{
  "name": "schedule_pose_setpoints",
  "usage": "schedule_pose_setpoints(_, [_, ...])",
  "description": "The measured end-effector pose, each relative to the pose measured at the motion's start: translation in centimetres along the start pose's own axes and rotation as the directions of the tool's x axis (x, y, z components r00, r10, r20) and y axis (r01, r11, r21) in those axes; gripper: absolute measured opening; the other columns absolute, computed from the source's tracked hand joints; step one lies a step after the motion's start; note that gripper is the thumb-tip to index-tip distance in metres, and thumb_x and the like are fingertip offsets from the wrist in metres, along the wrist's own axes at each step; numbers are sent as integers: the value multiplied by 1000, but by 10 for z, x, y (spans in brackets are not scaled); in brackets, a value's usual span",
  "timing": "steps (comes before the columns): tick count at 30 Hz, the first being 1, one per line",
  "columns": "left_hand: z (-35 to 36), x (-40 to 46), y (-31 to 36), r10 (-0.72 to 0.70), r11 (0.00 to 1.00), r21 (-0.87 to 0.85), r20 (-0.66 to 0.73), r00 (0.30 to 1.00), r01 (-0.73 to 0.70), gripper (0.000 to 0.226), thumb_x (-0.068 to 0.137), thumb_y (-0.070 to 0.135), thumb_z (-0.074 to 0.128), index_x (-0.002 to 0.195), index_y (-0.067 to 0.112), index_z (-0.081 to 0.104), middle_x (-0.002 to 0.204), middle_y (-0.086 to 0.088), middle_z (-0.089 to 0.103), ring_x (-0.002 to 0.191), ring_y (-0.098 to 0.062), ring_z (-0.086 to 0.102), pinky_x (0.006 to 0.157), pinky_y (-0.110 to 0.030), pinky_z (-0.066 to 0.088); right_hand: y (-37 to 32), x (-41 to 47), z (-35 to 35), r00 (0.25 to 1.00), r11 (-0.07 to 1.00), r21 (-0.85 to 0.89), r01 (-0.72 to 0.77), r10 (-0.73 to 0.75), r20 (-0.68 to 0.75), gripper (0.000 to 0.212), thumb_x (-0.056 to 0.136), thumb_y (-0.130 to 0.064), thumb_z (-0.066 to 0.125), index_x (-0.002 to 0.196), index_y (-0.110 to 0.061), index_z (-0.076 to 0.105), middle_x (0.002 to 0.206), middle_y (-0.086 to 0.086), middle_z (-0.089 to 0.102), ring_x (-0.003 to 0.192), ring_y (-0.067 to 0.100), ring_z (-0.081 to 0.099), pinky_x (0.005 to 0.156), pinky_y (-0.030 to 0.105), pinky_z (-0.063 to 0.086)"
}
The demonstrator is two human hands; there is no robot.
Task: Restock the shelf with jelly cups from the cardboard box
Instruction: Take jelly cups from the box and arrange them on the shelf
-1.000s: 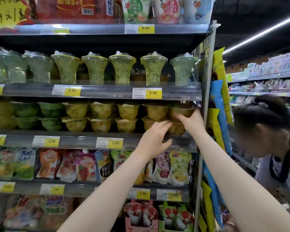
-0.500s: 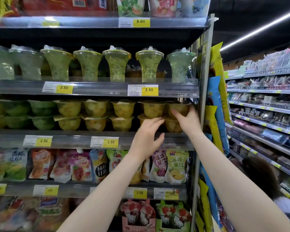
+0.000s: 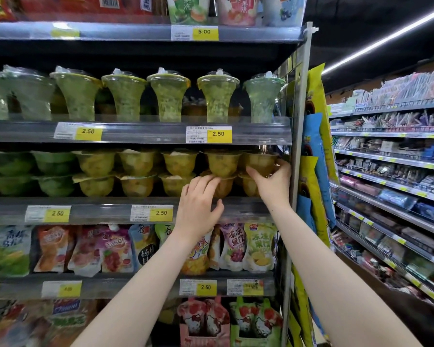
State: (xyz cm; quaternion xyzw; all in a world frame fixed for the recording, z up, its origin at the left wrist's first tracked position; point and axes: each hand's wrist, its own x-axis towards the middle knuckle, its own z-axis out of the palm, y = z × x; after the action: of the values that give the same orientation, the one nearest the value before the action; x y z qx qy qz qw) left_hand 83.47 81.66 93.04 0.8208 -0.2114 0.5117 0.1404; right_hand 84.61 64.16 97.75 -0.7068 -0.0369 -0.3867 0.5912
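Observation:
Yellow jelly cups stand two high along the middle shelf (image 3: 105, 211). My right hand (image 3: 272, 184) grips the rightmost upper yellow jelly cup (image 3: 257, 160) from below, at the shelf's right end. My left hand (image 3: 199, 204) reaches in beside it, its fingertips on the lower yellow cup (image 3: 223, 187) under the second stack from the right. Green jelly cups (image 3: 53, 169) fill the left part of the same shelf. The cardboard box is out of view.
Tall green cups (image 3: 217, 96) stand on the shelf above, jelly pouches (image 3: 236, 246) hang below. A metal upright (image 3: 295, 171) with hanging snack bags (image 3: 313, 151) borders the right end. Another aisle of shelves (image 3: 391, 171) runs at the right.
The view has tilted upward, and the person at the lower right has dropped out of sight. Both hands stay at the right-end stacks; my left hand's fingers have moved further in under the cups.

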Motion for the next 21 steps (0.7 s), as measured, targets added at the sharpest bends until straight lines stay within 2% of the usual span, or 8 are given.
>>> schedule_pose_setpoints(4, [1, -1, 2, 27, 1000, 7, -24, 999, -26, 43, 79, 22, 58, 120, 10, 58, 124, -7, 56, 118, -23, 48, 93, -35, 41, 3, -1, -2, 999, 1000, -21, 4, -3, 52, 62, 85, -30, 67, 134, -9, 36, 131, 7, 52, 121, 21, 49, 97, 25, 37])
schedule_pose_setpoints(6, [3, -1, 5, 63, 998, -3, -25, 998, -63, 43, 80, 24, 54, 121, 10, 58, 125, -7, 56, 118, -21, 47, 94, -33, 40, 4, -2, -5, 996, 998, -58, 34, -29, 82, 56, 89, -32, 61, 136, -13, 38, 131, 4, 53, 121, 19, 49, 99, 26, 36])
schedule_pose_setpoints(10, [7, 6, 14, 125, 992, -24, -13, 992, -125, 45, 81, 26, 48, 122, 10, 57, 124, -6, 57, 118, -20, 47, 95, -32, 38, 5, -5, -5, 997, 991, -124, 58, -52, 52, 64, 76, -44, 72, 127, -15, 45, 126, 4, 55, 116, 20, 52, 99, 36, 43])
schedule_pose_setpoints(14, [11, 18, 20, 164, 985, -57, 50, 985, -161, 52, 81, 24, 49, 130, 7, 51, 131, -6, 55, 120, -21, 48, 96, -33, 40, 2, -7, -8, 995, 994, -105, 24, -14, 98, 61, 80, -36, 71, 129, -13, 44, 123, 1, 55, 112, 16, 52, 93, 29, 42])
schedule_pose_setpoints(16, [14, 22, 24, 183, 981, -87, 98, 978, -175, 56, 81, 22, 54, 134, 6, 47, 134, -8, 52, 122, -23, 47, 96, -34, 42, -2, -9, -13, 992, 993, -103, 51, -38, 123, 52, 82, -32, 69, 126, -13, 47, 113, -6, 53, 103, 10, 50, 88, 24, 40])
schedule_pose_setpoints(19, [19, 24, 28, 144, 975, -190, 129, 981, -118, 58, 81, 18, 58, 136, 5, 45, 136, -9, 51, 125, -24, 45, 101, -38, 41, -4, -10, -18, 985, 990, -118, 79, -59, 161, 42, 80, -32, 72, 115, -22, 50, 104, -10, 53, 98, 7, 51, 83, 21, 39])
schedule_pose_setpoints(21, [21, 25, 29, 121, 967, -237, 121, 985, -89, 54, 82, 15, 58, 134, 5, 47, 134, -10, 53, 124, -23, 45, 104, -39, 40, -6, -12, -18, 980, 987, -132, 87, -61, 191, 45, 75, -35, 76, 109, -26, 49, 105, -9, 56, 96, 6, 52, 82, 21, 39])
